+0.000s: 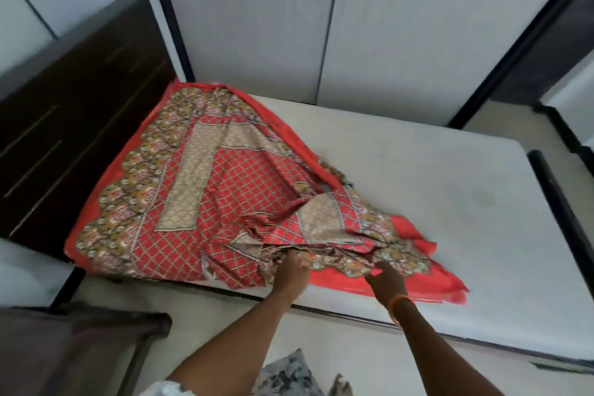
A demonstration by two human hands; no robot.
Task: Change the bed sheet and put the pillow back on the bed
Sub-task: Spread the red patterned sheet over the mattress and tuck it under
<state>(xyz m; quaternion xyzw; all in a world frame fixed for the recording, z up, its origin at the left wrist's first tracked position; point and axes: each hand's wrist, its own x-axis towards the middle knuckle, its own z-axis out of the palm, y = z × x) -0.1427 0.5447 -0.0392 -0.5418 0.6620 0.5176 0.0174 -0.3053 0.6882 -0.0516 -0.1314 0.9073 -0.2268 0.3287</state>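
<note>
Both hands on the red patterned bed sheet point(205, 190): left hand point(294, 270) has its fingers buried in a bunched fold, gripping cloth, while the right hand point(385, 276) pinches the sheet's floral border just beside it, an orange bangle point(397, 305) on that wrist. Beyond and left of the fingertips the sheet lies partly spread up to the dark headboard point(70, 100), crumpled right at the fingers. White mattress point(450, 177) is bare beyond and right of the right fingers; no pillow identifiable in view.
</note>
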